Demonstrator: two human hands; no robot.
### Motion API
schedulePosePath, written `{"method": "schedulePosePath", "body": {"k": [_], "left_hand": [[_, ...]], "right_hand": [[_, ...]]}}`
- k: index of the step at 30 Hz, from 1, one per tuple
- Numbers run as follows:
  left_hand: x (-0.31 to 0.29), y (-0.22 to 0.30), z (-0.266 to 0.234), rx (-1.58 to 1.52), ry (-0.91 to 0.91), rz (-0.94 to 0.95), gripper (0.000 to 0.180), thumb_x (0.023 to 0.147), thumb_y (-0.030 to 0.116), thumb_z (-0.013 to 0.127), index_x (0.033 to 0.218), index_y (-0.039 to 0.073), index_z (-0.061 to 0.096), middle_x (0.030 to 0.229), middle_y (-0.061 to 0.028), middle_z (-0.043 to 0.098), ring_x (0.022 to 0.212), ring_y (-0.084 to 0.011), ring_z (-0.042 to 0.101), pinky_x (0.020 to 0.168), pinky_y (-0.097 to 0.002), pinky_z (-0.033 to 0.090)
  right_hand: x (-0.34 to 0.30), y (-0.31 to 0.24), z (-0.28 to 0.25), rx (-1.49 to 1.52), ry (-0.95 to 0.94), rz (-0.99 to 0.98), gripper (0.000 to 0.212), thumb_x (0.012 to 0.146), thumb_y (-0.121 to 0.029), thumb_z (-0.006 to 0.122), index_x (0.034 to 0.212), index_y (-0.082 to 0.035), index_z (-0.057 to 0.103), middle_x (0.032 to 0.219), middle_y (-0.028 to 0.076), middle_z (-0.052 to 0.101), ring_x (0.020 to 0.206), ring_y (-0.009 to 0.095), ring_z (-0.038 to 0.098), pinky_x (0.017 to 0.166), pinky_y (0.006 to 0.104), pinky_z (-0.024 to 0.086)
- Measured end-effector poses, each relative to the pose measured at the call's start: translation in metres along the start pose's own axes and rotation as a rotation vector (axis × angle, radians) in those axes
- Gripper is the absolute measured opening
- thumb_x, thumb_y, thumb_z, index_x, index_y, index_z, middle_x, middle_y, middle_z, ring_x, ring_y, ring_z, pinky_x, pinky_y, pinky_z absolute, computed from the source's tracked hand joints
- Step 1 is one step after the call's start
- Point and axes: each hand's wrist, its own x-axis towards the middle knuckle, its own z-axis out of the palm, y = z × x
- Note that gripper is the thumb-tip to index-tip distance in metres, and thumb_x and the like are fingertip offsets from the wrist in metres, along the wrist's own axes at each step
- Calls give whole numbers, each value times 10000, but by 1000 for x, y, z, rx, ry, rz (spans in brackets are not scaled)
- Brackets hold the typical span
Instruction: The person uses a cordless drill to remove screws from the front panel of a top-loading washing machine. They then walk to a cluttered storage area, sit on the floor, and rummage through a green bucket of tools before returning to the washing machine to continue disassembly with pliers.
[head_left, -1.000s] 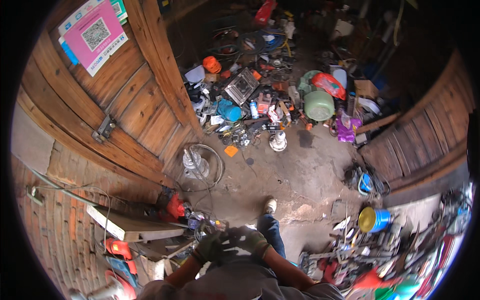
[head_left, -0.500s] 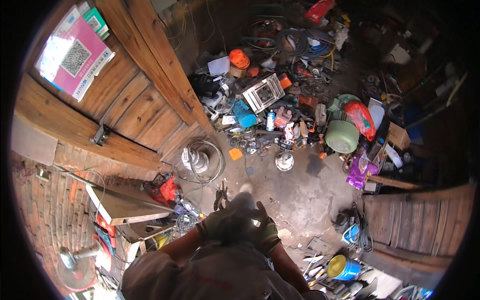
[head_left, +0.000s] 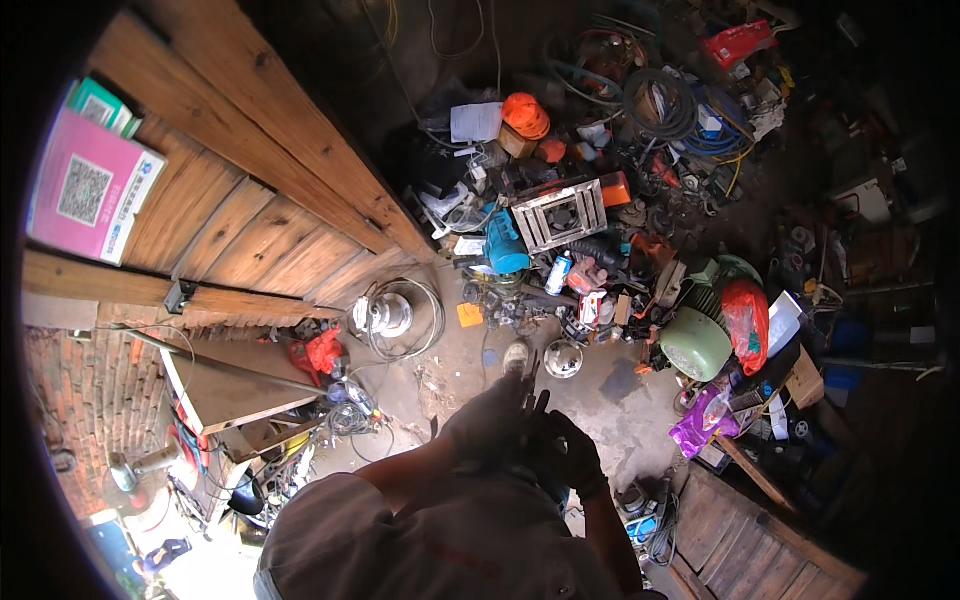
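Note:
My left hand, in a greyish glove, reaches forward in front of my body. It is closed round a slim dark tool with narrow jaws, which looks like pliers, pointing away from me. Right beside it is my right hand, in a dark glove with a finger or two stretched toward the tool. Nothing shows in that hand, though shadow hides its palm. My light shoe stands on the floor just beyond the tool. A round silvery metal part sits a little to the right of the shoe.
A heap of parts lies ahead, with a square metal-framed fan, a blue motor-like part and a green rounded motor housing. At left, a coiled cable surrounds another metal part near a wooden door.
My view has turned, so the surroundings sit differently. My left hand has carried the tool rightward, close to my right hand, and the tool now points straight ahead.

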Motion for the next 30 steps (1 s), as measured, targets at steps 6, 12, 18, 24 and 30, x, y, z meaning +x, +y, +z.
{"method": "schedulePosePath", "body": {"k": [6, 12, 18, 24, 30], "left_hand": [[14, -36, 79, -99, -15, -6, 434, 1018, 198, 479, 1341, -87, 534, 1209, -251, 623, 1125, -403, 605, 990, -510, 433], [-19, -148, 158, -597, -100, -747, 498, 937, 364, 628, 1369, 119, 586, 1294, -262, 604, 1010, -489, 651, 857, -483, 570], [-69, -180, 168, -421, -320, -1020, 792, 888, 377, 683, 1518, 156, 257, 1196, -277, 617, 868, -437, 661, 740, -469, 569], [-94, -211, 175, -424, -511, -1191, 1082, 873, 334, 698, 1612, 176, -76, 1000, -257, 692, 678, -330, 696, 564, -433, 573], [48, -199, 138, -642, -265, -1245, 1106, 848, 334, 721, 1632, 65, -11, 752, -101, 663, 533, -245, 615, 471, -383, 552]], "right_hand": [[13, 92, 9, -166, 26, 10, 339, 931, -227, 677, 1215, -42, 665, 1099, 136, 688, 976, 342, 661, 982, 451, 498], [2, 106, -87, -362, 11, 227, 457, 940, -319, 652, 1292, -29, 626, 1155, 207, 683, 960, 400, 686, 881, 467, 553], [-128, 266, -79, 27, 431, 846, 534, 907, -381, 679, 1287, -6, 658, 1220, 239, 711, 1120, 336, 708, 976, 394, 556], [-203, 341, -62, 194, 339, 1079, 508, 907, -498, 591, 1105, -47, 713, 1148, 224, 718, 1103, 381, 684, 952, 461, 537], [-212, 475, -62, 114, 197, 847, 559, 921, -561, 513, 1031, -56, 725, 1105, 229, 710, 1081, 414, 659, 941, 494, 514]]}}
